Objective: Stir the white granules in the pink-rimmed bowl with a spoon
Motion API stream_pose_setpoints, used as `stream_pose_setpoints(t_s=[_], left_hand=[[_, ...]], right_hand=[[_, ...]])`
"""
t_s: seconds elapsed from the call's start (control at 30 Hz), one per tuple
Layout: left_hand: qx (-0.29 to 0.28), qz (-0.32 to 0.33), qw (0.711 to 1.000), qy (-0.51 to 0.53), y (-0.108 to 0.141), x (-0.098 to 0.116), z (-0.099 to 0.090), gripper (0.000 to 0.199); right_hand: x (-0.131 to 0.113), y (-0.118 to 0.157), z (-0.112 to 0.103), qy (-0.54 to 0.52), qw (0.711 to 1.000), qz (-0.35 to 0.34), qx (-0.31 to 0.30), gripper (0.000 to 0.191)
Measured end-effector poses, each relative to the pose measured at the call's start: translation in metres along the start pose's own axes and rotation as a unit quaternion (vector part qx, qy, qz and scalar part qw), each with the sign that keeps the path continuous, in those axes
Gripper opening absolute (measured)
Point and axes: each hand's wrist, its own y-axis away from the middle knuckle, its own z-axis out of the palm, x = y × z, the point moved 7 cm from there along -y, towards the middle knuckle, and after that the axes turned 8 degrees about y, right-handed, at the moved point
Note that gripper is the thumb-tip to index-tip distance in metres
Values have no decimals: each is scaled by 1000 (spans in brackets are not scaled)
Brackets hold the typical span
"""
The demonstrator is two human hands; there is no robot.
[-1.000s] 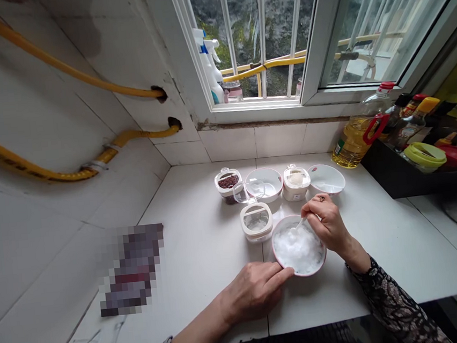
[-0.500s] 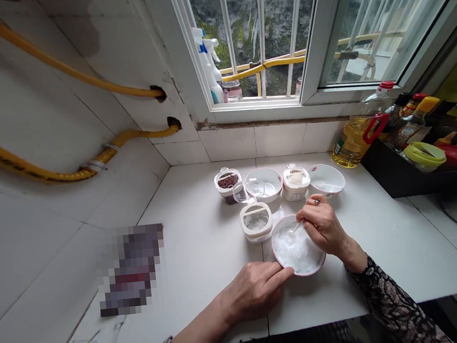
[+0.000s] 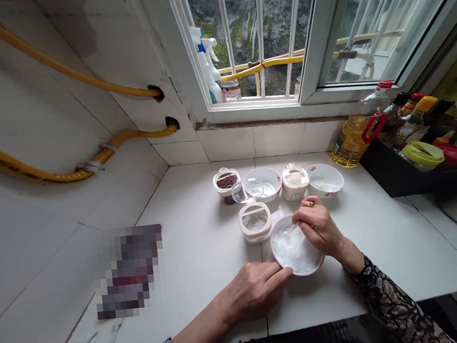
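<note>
Right grip [image 3: 316, 229] now a little farther left over the bowl [image 3: 274, 256]

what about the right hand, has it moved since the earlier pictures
Yes, the right hand has shifted slightly to the left, judged against the rightmost white bowl, which has stayed put.

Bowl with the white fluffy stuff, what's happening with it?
A person's left hand touches the near edge of the bowl. The right hand holds a white utensil down in the white stuff. An open jar stands just beyond, with more bowls and jars behind it on the counter.
</note>
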Motion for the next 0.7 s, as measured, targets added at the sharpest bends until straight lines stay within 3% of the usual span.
stream_pose_setpoints(t_s=[0.2, 0.4, 0.5, 0.7], left_hand=[[-1, 0, 1000, -4, -1, 0, 0, 34], [-5, -3, 1000, -8, -1, 0, 0, 38], [-7, -2, 1000, -9, 1, 0, 2, 38], [-12, -5, 1000, -7, 2, -2, 4, 36]], right_hand=[[27, 5, -4, -42, 985, 169, 11, 23], [51, 13, 1, -181, 924, 336, 10, 19], [56, 16, 6, -233, 897, 376, 8, 16], [64, 19, 11, -281, 869, 407, 12, 14]])
